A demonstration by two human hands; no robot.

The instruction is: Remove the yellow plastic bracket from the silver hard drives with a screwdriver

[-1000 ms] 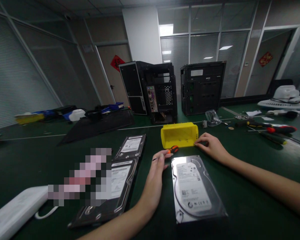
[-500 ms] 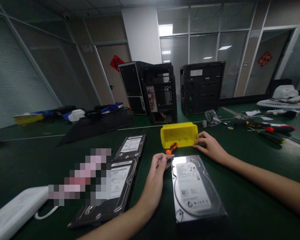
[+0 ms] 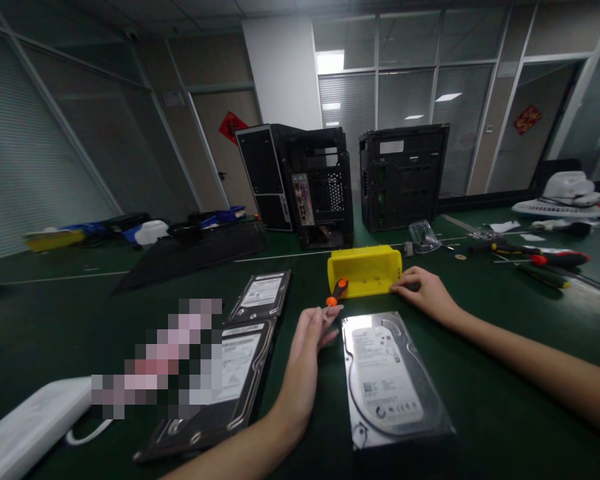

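My left hand (image 3: 305, 347) pinches a small screwdriver with an orange and black handle (image 3: 336, 291), its handle pointing up and away toward a yellow plastic bin (image 3: 365, 268). My right hand (image 3: 425, 293) rests on the table at the bin's right front corner, fingers curled and touching the bin. A hard drive with a white label (image 3: 387, 377) lies flat between my forearms, close to me.
Two more hard drives (image 3: 261, 293) (image 3: 225, 380) lie to the left, next to a white device (image 3: 25, 427). Two black computer cases (image 3: 305, 183) (image 3: 403, 175) stand behind the bin. Screwdrivers (image 3: 545, 257) and small parts lie at the right. A black panel (image 3: 195, 250) lies at the left.
My left hand has lifted the screwdriver, so that its handle swung from lying sideways to pointing up toward the bin. The right hand stayed at the bin.
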